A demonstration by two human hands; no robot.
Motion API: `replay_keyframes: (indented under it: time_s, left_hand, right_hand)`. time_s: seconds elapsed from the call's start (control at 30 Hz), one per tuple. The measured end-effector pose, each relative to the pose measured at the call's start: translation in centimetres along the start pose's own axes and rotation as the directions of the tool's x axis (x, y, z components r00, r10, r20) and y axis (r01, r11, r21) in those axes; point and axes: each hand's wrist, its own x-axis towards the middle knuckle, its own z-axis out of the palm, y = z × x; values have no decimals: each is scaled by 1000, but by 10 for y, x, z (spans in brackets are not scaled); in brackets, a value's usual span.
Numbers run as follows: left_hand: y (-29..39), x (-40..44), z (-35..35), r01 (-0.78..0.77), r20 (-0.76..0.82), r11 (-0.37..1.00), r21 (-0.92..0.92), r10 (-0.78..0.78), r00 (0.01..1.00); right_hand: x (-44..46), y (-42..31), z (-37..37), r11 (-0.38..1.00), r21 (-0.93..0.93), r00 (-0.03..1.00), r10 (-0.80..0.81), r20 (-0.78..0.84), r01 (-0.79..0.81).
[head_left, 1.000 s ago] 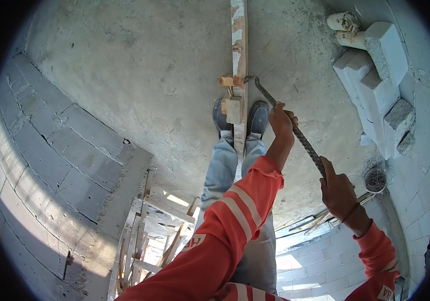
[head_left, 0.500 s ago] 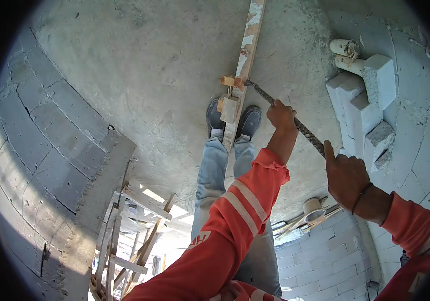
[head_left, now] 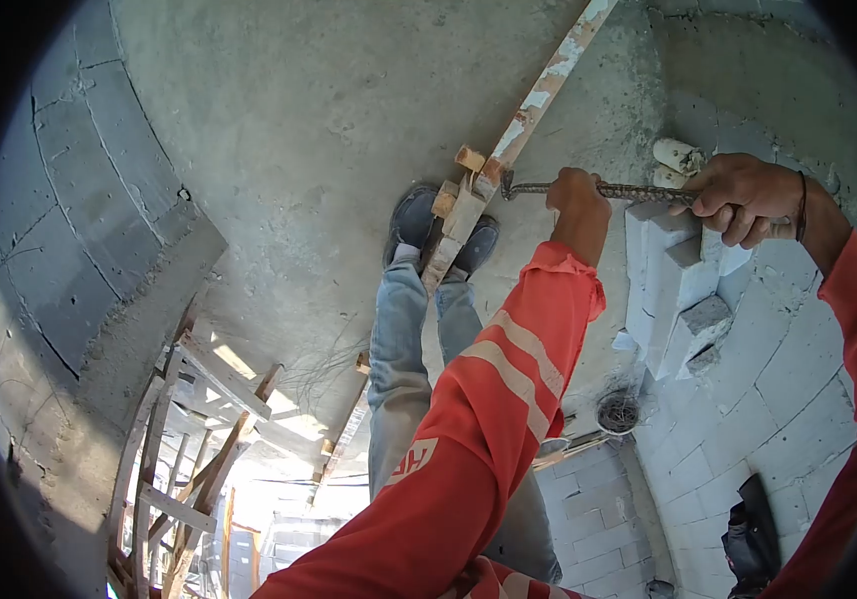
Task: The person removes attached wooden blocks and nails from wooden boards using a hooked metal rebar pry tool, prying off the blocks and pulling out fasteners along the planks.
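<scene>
My left hand (head_left: pixel 580 196) is wrapped around the middle of a ribbed steel pry bar (head_left: pixel 638 192). Farther out, my right hand (head_left: pixel 743 200) grips the bar's other end. The bar lies nearly level across the view, and its hooked tip is beside the edge of a long wooden plank (head_left: pixel 538 98); whether they touch I cannot tell. Flaking white paint or plaster covers parts of the plank. Small wood blocks (head_left: pixel 464 215) are fixed to it near my feet. The plank's near end runs between my two dark shoes (head_left: pixel 413 214).
Pale broken blocks (head_left: pixel 663 265) are stacked at the right wall. A round bucket-like container (head_left: pixel 617 411) stands below them. Wooden framing (head_left: pixel 154 449) fills the lower left, beside a grey block wall (head_left: pixel 79 190). A dark bag-like item (head_left: pixel 753 539) is at lower right.
The bar has swung from a slant to nearly level, with my right hand rising on the right. Its hook has come off the plank's top to its side. The view has turned, tilting the plank.
</scene>
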Motion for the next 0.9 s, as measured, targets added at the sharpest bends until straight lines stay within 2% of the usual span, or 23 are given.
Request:
replay_keyframes:
  time_s: [0.07, 0.1, 0.17, 0.2, 0.27, 0.3, 0.33, 0.37, 0.4, 0.43, 0.47, 0.57, 0.7, 0.77, 0.8, 0.9]
  left_hand:
    - [12, 0, -4, 172, 23, 985, 0, -172, 985]
    - [18, -1, -5, 172, 24, 985, -4, -172, 985]
    - [25, -3, -5, 123, -134, 974, 190, -99, 986]
    - [22, -3, -5, 129, -135, 972, 195, -104, 985]
    - [14, -5, -3, -67, -128, 989, 132, 84, 988]
    - [-1, 19, 18, -63, -124, 987, 145, 81, 989]
    - [-26, 66, 53, 110, -80, 921, -375, -150, 985]
    - [-39, 90, 71, 257, 74, 572, -779, -323, 944]
    - [-29, 62, 57, 253, 67, 581, -773, -322, 944]
    - [-8, 6, 30, 244, 173, 113, -963, -436, 883]
    - [9, -24, 13, 139, 320, -380, -915, -469, 823]
    - [5, -23, 18, 135, 289, -333, -933, -471, 833]
    - [-3, -11, 38, 106, 253, -335, -936, -433, 866]
    - [-9, -13, 41, 90, 221, -306, -948, -427, 877]
    - [-13, -15, 42, 87, 215, -298, -950, -429, 878]
    - [-31, -28, 54, 95, 211, -309, -946, -369, 905]
  right_hand:
    - [3, 0, -12, 1000, 28, 999, -1, 44, -1]
    - [3, -2, -21, 998, 48, 997, 41, 58, -44]
    - [6, -4, -35, 994, 67, 994, 80, 80, -85]
    - [8, -5, -39, 995, 62, 995, 69, 71, -73]
    - [11, 7, -37, 995, 73, 996, 56, 74, -61]
    - [9, 17, -25, 993, 111, 999, 23, 49, -29]
    - [4, 26, -13, 989, 146, 1000, -12, 18, 9]
    - [-1, 39, 7, 981, 194, 999, -21, -31, 27]
    - [-2, 50, 20, 952, 306, 996, -5, -88, 32]
    - [5, 61, 22, 933, 354, 996, -38, -83, 65]
    - [8, 69, 21, 911, 400, 994, -73, -87, 102]
    - [8, 73, 30, 939, 308, 983, -114, -144, 154]
    - [11, 87, 29, 944, 288, 981, -121, -154, 161]
    - [18, 99, 34, 912, 367, 982, -157, -104, 185]
    - [18, 100, 41, 933, 310, 983, -163, -90, 183]
    - [20, 121, 84, 938, 257, 958, -175, -227, 232]
